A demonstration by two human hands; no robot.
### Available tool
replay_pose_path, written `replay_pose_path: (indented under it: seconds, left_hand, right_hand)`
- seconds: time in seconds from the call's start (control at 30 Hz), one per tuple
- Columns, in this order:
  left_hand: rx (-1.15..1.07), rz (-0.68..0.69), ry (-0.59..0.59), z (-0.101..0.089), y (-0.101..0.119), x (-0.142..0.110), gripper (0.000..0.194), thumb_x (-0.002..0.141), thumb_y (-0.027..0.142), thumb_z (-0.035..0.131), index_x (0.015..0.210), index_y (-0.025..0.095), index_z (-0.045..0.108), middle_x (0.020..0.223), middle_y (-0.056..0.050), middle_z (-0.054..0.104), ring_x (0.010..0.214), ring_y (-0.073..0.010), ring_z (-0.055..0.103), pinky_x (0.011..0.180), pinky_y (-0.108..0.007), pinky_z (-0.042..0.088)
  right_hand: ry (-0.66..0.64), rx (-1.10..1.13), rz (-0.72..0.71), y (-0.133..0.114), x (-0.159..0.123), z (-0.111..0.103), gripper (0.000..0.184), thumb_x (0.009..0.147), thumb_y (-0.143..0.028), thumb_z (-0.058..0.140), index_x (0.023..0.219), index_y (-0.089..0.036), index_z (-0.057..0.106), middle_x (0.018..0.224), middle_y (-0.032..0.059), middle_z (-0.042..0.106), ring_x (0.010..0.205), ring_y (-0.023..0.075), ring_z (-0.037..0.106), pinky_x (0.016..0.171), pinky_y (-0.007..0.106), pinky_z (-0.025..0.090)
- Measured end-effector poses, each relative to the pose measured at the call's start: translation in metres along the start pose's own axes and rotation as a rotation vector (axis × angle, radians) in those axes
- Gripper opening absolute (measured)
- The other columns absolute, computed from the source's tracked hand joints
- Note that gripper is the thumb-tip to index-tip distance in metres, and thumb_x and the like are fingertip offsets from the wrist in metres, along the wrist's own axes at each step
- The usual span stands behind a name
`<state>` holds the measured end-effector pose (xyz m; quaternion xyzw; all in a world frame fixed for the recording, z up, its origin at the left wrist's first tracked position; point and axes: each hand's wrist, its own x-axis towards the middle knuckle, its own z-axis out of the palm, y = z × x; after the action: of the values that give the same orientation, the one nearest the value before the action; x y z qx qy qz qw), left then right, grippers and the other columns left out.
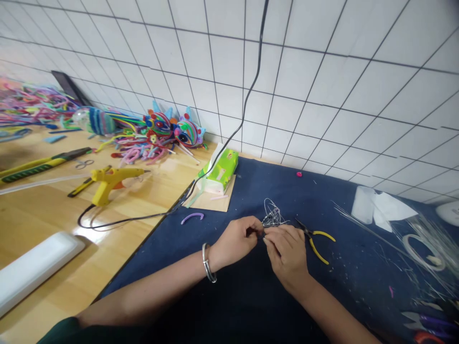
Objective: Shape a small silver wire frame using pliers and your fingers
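My left hand [234, 242], with a silver bangle on its wrist, is closed in a pinch over the dark blue cloth [265, 301]. My right hand [289, 253] meets it, fingers curled and fingertips almost touching the left ones. Whatever they pinch is too small and hidden to make out. Just behind the fingertips lies a tangle of thin silvery wire [273, 214]; I cannot tell whether it joins what I hold. Beside my right hand rest yellow-handled pliers [317, 241], their handles apart.
Left on the wooden table [150, 191] are a yellow glue gun [111, 181], a white case [36, 270] and colourful pipe-cleaner figures [179, 129]. A black cord [247, 100] hangs before the tiled wall. Behind sits a green tissue pack [222, 169]; clear strands [428, 243] lie at right.
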<state>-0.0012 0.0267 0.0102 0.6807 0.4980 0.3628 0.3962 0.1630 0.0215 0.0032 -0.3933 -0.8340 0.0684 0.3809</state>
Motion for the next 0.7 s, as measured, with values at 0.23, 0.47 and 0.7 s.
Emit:
replay_pose_path:
  seconds: [0.23,0.47,0.7]
  left_hand:
    - [0.128,0.091,0.015,0.002,-0.003,0.0,0.027,0.065,-0.003,0.04,0.078,0.016,0.055,0.075,0.001,0.057,0.071,-0.0115,0.053,0.067,-0.023,0.042]
    - [0.384,0.147,-0.029,-0.003,-0.006,0.001,0.024,0.065,-0.003,0.042,0.074,0.017,0.052,0.076,-0.001,0.055,0.073,-0.0148,0.053,0.068,-0.025,0.04]
    - [0.194,0.014,0.018,-0.001,0.003,0.0,0.024,0.066,0.001,0.046,0.082,0.019,0.044,0.071,0.002,0.056,0.064,-0.0122,0.054,0.058,-0.022,0.04]
  right_hand:
    - [0.026,-0.083,0.062,0.005,0.002,0.001,0.009,0.079,-0.017,0.054,0.074,-0.019,0.06,0.078,0.0032,0.059,0.081,0.018,0.05,0.077,0.036,0.035]
    - [0.041,-0.299,-0.32,0.006,-0.011,0.003,0.015,0.077,-0.012,0.056,0.089,-0.02,0.062,0.094,0.0025,0.063,0.093,0.0185,0.05,0.08,0.036,0.032]
    - [-0.059,-0.359,-0.249,0.004,-0.012,0.006,0.011,0.079,-0.017,0.054,0.086,-0.02,0.062,0.111,0.0049,0.059,0.102,0.0228,0.049,0.085,0.041,0.03]
